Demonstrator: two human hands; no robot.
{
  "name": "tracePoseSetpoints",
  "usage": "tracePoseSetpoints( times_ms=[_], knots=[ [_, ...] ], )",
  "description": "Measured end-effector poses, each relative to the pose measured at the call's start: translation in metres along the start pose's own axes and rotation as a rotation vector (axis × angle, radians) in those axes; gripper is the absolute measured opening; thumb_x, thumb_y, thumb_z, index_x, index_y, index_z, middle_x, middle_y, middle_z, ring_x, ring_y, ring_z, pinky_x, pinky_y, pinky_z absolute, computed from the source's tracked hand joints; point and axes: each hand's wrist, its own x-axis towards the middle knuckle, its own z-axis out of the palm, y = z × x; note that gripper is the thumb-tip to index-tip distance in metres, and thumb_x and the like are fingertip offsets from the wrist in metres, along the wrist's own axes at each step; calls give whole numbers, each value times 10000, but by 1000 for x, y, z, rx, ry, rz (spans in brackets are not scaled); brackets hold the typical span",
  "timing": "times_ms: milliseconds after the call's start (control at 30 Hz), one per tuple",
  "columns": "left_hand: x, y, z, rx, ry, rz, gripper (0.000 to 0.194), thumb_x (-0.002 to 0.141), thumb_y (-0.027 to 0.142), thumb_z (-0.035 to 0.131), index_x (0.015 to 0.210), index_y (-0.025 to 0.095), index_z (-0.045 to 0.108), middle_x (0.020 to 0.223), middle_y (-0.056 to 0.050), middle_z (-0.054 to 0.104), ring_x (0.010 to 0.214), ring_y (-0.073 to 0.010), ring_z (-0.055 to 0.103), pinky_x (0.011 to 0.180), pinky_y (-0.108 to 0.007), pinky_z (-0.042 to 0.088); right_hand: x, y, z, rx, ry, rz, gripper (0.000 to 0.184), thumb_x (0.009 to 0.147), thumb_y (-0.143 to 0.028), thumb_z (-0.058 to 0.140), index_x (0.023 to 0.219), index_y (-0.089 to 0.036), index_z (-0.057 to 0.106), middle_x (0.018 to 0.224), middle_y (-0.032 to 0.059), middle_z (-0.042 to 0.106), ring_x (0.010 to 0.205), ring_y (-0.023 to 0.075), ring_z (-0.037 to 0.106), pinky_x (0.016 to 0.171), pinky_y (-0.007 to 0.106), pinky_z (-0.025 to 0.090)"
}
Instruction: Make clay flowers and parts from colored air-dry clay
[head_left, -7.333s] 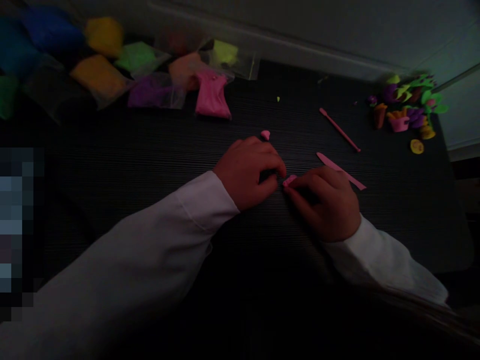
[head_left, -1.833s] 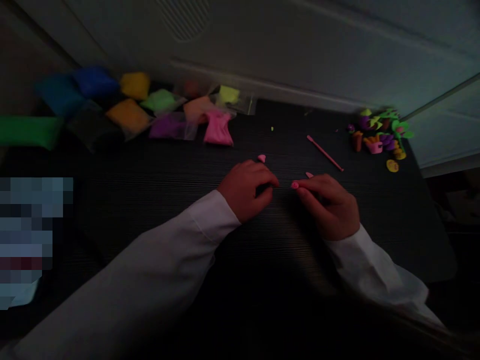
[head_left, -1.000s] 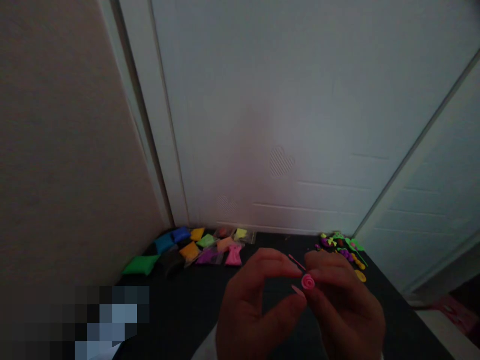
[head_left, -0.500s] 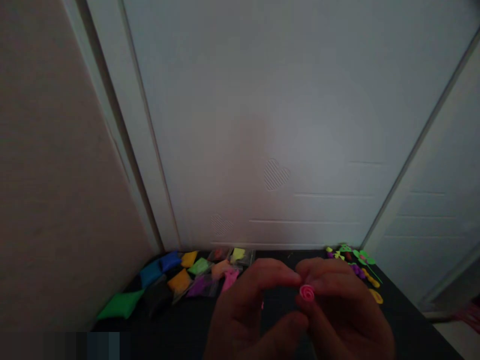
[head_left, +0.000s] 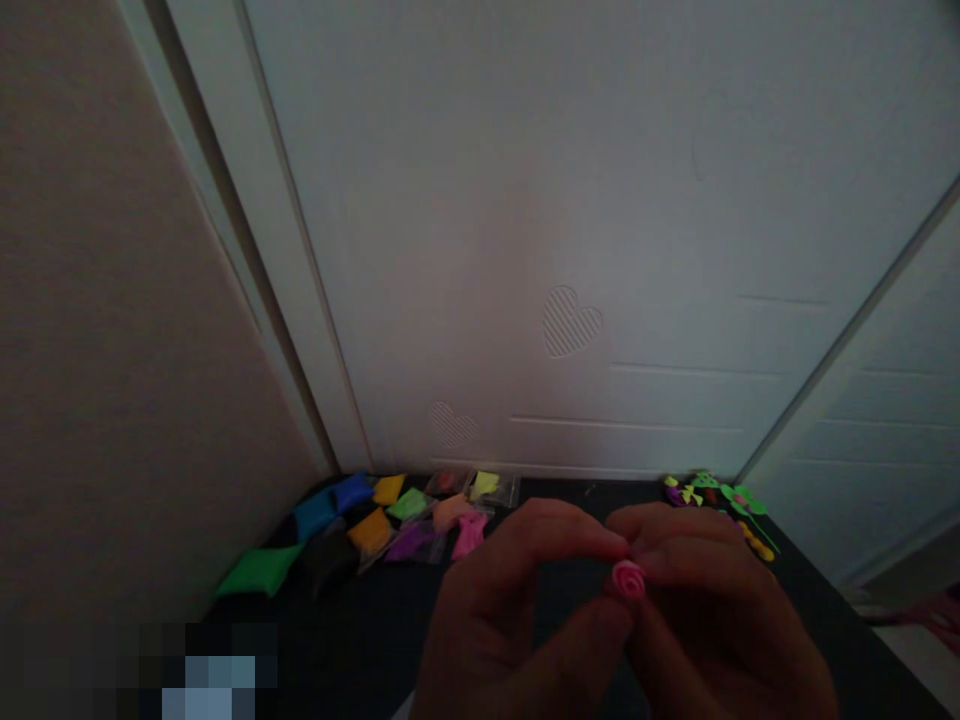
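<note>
A small pink clay rose [head_left: 628, 579], its petals rolled in a spiral, is held up over the dark table. My right hand [head_left: 727, 600] pinches it between thumb and fingers from the right. From the left, the index fingertip and thumb of my left hand [head_left: 517, 600] close on the rose's edge, one above and one below. The curled fingers hide the back of the rose.
Several packets of coloured clay, among them a green one [head_left: 259, 571] and a pink one [head_left: 470, 535], lie at the back left of the black table [head_left: 360, 640]. Clay flowers [head_left: 744, 499] and other small pieces lie at the back right. A white panel [head_left: 450, 250] rises behind.
My left thumb has moved up to the rose, narrowing the gap to the index finger. The rose has turned slightly. The camera view has shifted, so both hands appear further right.
</note>
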Motion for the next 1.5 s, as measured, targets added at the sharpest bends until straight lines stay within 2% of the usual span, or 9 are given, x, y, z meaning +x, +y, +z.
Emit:
tracePoseSetpoints(
  times_ms=[100,267,533,733,933,1067,1300,1500],
  knots=[
    [0,-2,-2,-44,-7,-10,192,641,162,609,789,279,643,783,7,611,751,-132,556,696,-237,454,-1,0,-1,2,-17,18,273,597,-2,574,775,-209,588,698,12,590,675,134,557,532,248,453],
    [2,-9,-7,-126,-105,-23,218,682,113,558,796,277,645,801,7,596,772,-122,544,709,-225,451,-1,-4,-2,-16,-45,62,238,603,-11,583,753,-197,581,693,8,581,672,120,554,538,226,458],
    [1,-12,-7,-318,-87,-233,166,706,101,537,743,224,643,791,4,559,790,-107,513,720,-213,414,0,-6,-3,-34,-112,155,193,641,-47,582,760,-198,563,715,-6,552,684,98,543,561,210,450],
    [3,-12,-8,-399,-96,-289,108,679,129,575,699,213,638,763,7,542,749,-99,493,712,-224,404,-1,-10,-1,-62,-115,143,199,642,-46,580,771,-199,577,720,-8,557,682,93,544,566,203,450],
    [4,-8,-6,-380,-68,-262,95,659,131,596,674,216,634,729,11,545,730,-97,500,696,-218,405,-1,-11,-3,-66,-134,106,208,633,-44,582,773,-198,582,719,-4,571,686,101,549,567,207,453],
    [3,-6,-5,-334,-50,-186,113,651,121,603,682,224,640,729,5,534,737,-104,503,686,-218,408,0,-11,-3,-54,-119,108,193,635,-47,580,764,-190,587,715,1,574,684,104,551,565,211,454],
    [2,-4,-6,-276,-104,-98,145,678,118,578,732,234,646,762,-7,523,779,-116,500,720,-229,408,0,-15,-2,-45,-74,157,145,639,-77,595,727,-191,599,697,-3,575,666,103,551,566,217,447],
    [3,-3,-8,-226,-137,-61,179,689,99,559,760,242,640,774,-12,531,783,-122,501,732,-244,411,3,-17,-6,-74,-130,135,146,632,-87,607,739,-187,606,705,1,582,668,103,556,569,213,448]
  ],
)
